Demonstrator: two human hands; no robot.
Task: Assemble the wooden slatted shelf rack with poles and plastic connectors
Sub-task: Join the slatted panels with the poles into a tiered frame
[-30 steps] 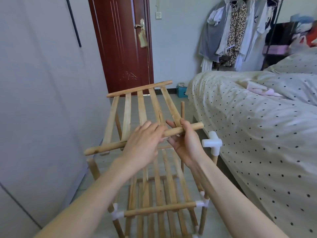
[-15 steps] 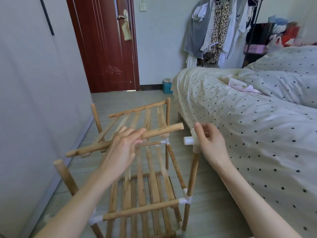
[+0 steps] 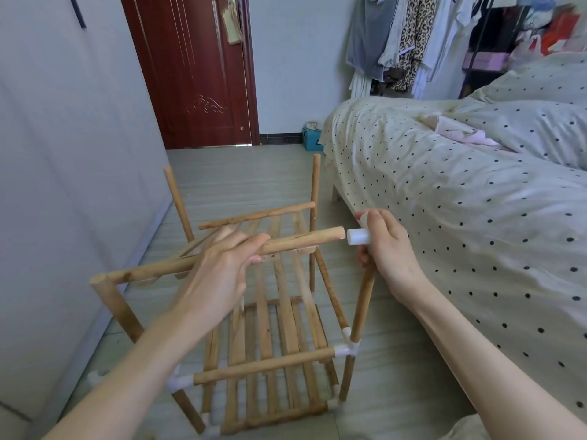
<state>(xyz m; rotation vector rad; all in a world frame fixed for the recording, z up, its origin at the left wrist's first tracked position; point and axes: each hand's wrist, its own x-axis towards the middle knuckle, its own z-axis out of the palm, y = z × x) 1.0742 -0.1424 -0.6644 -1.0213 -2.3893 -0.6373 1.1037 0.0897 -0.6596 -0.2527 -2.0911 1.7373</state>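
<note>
Rack (image 3: 279, 331) stands between wall (image 3: 63, 154) left, bed (image 3: 476, 201) right.

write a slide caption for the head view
Left hand lines up a shelf rail with the white connector held by the right hand.

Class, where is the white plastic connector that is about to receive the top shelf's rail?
The white plastic connector sits atop the near right pole, gripped by the right hand, just right of the rail end, beside the bed.
</note>
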